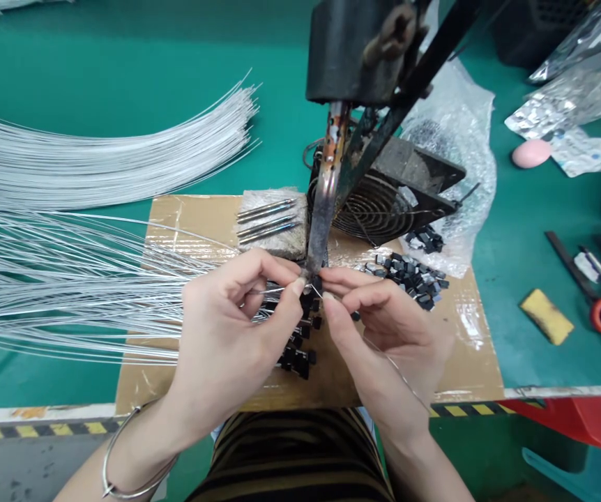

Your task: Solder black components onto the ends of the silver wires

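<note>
White thin cables (148, 300) tipped with black blocky connectors (296, 359), seemingly done, lie at six o'clock from the metal soldering iron (324, 216) | left hand (232, 335) pinches a cable end at its tip, right hand (384, 341) silvery wire (405, 376) | apparently undone: loose black pieces (410, 279), three o'clock; bare-ended white bundle (123, 160), ten o'clock

Silver bangle (105, 466) — dark, olive-striped clothing (290, 457).

Two hands (238, 324), one soldering iron (325, 199), one fan (371, 209), one bracelet (108, 460), countless wires (96, 167) show.
</note>
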Demonstrator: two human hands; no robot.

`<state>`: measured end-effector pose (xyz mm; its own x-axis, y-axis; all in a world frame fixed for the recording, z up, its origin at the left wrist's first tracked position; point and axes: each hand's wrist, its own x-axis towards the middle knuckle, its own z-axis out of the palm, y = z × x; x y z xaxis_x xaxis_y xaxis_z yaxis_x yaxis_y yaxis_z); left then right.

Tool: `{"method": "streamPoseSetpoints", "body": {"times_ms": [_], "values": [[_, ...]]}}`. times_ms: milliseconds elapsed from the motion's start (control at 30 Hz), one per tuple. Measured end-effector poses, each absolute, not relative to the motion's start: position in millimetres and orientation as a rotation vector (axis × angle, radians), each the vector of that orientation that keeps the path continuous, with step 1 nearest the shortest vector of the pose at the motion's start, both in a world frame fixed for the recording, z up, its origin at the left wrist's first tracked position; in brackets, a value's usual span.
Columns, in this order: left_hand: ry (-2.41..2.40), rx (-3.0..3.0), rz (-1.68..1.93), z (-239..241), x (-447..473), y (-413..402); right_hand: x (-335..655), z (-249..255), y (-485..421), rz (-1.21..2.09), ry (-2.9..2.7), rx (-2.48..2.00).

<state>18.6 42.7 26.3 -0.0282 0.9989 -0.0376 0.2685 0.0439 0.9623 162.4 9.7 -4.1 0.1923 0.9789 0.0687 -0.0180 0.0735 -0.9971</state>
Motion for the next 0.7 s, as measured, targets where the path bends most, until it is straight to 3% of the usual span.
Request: {"method": "streamPoseSetpoints", "body": {"times_ms": [700], "values": [[1.454, 1.384, 1.042, 26.4, 17.7, 42.4, 162.3, -6.8, 8.8, 0.976, -1.146, -1.235]]}}
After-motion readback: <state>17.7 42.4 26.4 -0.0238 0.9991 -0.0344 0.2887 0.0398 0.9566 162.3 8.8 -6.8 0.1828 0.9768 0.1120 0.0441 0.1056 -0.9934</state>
